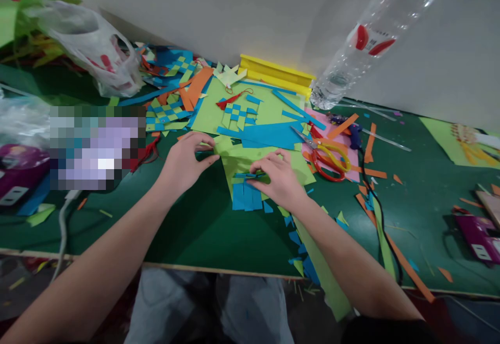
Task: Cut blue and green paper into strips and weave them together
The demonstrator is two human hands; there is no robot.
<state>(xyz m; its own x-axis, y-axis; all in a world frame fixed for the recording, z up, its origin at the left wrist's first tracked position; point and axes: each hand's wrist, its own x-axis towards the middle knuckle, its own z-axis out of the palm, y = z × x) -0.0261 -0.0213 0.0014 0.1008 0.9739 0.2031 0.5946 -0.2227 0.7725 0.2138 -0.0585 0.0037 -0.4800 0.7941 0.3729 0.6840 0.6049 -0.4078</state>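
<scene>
My right hand point(279, 180) pinches a small blue paper strip point(255, 175) between thumb and fingers. Just under those fingertips, several blue paper strips point(247, 198) lie side by side, partly over a light green sheet point(269, 154). My left hand point(191, 159) hovers at the left edge of that sheet, thumb and fingers apart, with nothing visible between them. Beyond both hands lie a wide blue paper piece point(273, 135) and a blue-and-green woven paper piece point(237, 116) with a red tassel point(230, 100) near it.
Open scissors point(326, 154) with red and yellow handles rest on pink paper at the right. A clear plastic bottle point(351, 52) stands by the wall beside a yellow plastic rail point(277, 73). Paper scraps, a white plastic bag point(97, 47) and a black cable point(377, 198) surround the work area.
</scene>
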